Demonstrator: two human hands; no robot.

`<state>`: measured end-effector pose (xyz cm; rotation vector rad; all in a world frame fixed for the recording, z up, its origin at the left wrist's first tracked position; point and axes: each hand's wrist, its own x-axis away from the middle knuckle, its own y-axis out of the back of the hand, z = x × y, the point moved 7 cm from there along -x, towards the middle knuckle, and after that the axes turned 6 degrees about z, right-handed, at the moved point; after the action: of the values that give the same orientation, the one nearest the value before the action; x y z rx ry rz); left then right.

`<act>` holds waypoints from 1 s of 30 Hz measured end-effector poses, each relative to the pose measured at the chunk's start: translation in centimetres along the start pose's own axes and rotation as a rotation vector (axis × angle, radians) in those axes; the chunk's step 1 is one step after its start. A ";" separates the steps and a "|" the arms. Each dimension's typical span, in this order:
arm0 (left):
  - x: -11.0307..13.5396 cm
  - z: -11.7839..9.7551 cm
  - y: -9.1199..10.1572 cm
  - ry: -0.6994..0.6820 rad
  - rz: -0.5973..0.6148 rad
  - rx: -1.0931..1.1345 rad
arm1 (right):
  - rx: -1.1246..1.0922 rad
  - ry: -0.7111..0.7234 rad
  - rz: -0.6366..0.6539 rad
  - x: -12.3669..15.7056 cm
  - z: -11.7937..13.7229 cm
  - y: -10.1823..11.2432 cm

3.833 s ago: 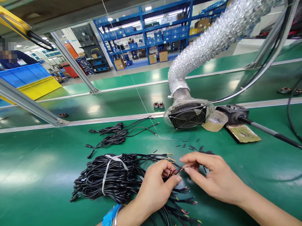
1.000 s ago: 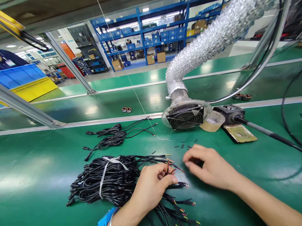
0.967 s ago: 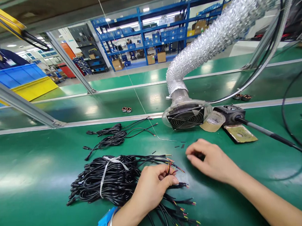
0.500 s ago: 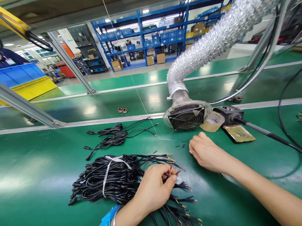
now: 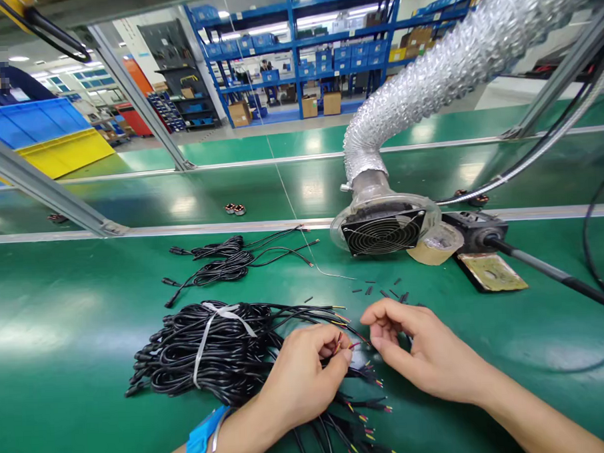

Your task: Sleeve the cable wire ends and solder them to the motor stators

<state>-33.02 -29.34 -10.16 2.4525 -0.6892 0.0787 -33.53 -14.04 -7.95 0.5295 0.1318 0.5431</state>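
My left hand (image 5: 311,370) is closed in a pinch around thin red and yellow wire ends (image 5: 338,342) of a black cable, at the right end of a thick cable bundle (image 5: 227,353). A white tie circles that bundle. Just to the right, my right hand (image 5: 417,345) has its fingers curled, thumb and forefinger close to the pinched wires; what it holds, if anything, is hidden. Short black tube pieces (image 5: 369,290) lie scattered beyond the right hand. More stripped cable ends (image 5: 363,411) fan out below the left hand.
Two loose coiled cables (image 5: 224,266) lie behind the bundle. A fan-fronted extraction hood (image 5: 385,233) on a silver duct stands at the back, beside a tape roll (image 5: 435,244) and a soldering iron holder (image 5: 475,231) with a yellowish sponge (image 5: 494,271). Solder wire (image 5: 285,194) hangs down to the bench.
My right hand has come down and left, away from the black tube pieces, up close to my left hand. More pieces show on the bench. My left hand keeps its pinch.
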 end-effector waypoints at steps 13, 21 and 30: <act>0.1 -0.3 0.1 -0.009 -0.001 -0.052 | -0.040 0.006 0.008 -0.2 0.3 -0.2; 0.1 -0.5 0.1 -0.040 0.001 -0.051 | -0.003 0.008 0.016 -0.3 0.3 -0.5; 0.1 -0.4 0.1 -0.025 -0.005 -0.049 | -0.024 0.021 -0.001 -0.2 0.3 -0.2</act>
<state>-32.93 -29.21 -9.78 2.4117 -0.6877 0.0285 -33.54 -14.42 -7.74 0.5007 0.1458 0.5491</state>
